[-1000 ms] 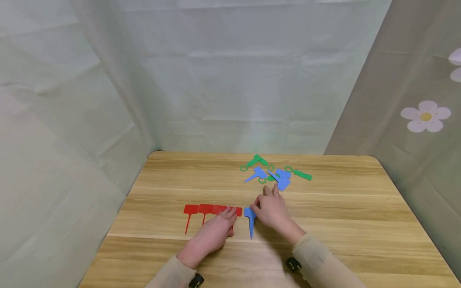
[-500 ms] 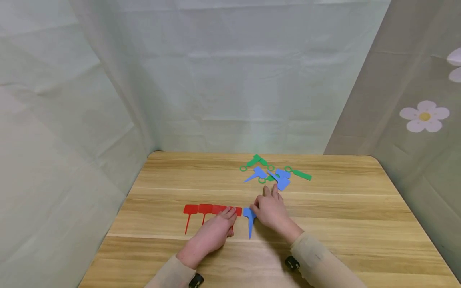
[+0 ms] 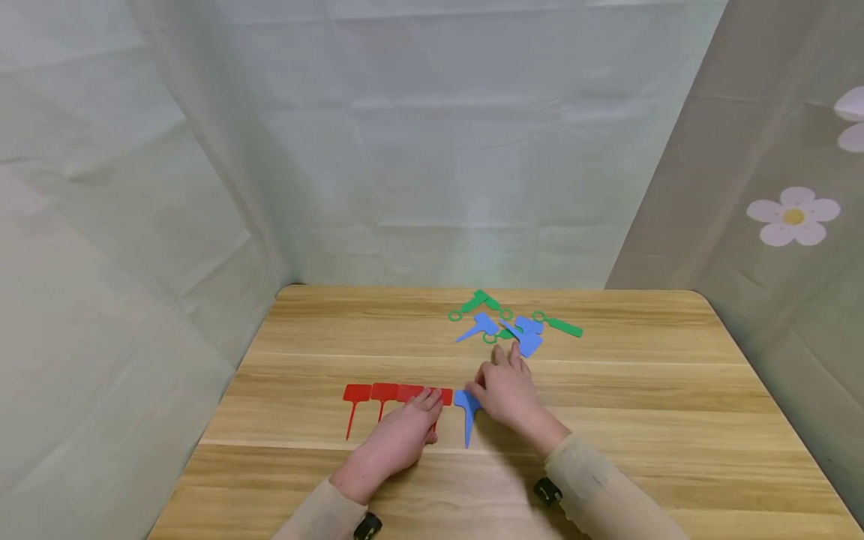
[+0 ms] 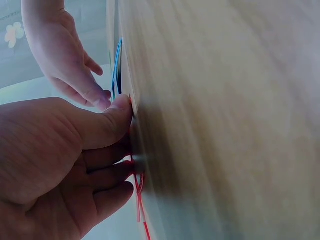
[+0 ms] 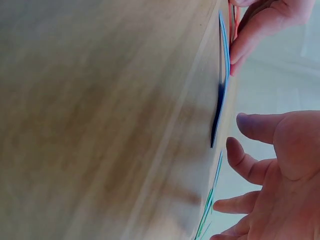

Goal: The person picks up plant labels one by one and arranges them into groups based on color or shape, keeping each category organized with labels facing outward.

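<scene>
The left hand [image 3: 400,433] rests on red tags [image 3: 358,392], the right hand [image 3: 509,393] (both grips loosely parted) just beside a blue tag [image 3: 467,406].

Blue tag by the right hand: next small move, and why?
I'd likely leave the blue tag and send the right hand to the pile behind: this tag lies beside the row of red tags, stem pointing likewise, while other blue ones lie jumbled.

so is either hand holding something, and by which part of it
Nothing looks gripped. The right hand is at the nearest blue tag, its thumb and index finger apart with nothing between them; the left hand rests on the red tags.
</scene>
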`<state>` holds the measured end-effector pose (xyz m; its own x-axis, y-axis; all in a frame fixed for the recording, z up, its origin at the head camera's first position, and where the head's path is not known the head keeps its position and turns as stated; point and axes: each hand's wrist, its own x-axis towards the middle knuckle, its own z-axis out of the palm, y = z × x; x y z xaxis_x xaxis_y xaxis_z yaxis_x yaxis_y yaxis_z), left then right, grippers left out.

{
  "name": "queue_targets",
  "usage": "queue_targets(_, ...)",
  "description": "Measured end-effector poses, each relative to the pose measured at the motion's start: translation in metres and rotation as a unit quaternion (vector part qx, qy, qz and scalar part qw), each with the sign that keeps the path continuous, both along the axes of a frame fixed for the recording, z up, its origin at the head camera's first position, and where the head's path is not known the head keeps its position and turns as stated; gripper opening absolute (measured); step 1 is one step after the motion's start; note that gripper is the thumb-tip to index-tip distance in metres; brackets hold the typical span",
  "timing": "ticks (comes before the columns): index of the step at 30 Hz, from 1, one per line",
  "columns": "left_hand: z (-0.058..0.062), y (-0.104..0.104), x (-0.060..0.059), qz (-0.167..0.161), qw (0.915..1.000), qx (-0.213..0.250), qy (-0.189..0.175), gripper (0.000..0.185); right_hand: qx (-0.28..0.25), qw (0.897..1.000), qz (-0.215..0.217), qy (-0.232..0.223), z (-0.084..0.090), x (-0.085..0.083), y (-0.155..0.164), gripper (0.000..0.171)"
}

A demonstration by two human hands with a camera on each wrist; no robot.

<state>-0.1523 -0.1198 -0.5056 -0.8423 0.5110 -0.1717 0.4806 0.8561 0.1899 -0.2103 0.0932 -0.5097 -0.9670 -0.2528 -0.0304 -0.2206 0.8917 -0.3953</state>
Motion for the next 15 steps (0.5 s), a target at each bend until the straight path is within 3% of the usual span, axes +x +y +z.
queue_targets(15,-0.0014,-0.0001,-0.0002,-0.002,1.0000,0.002,0.003,0.057,0.001,1.000,-0.002,-0.007,-0.0009,-0.0020,0.0022,0.029)
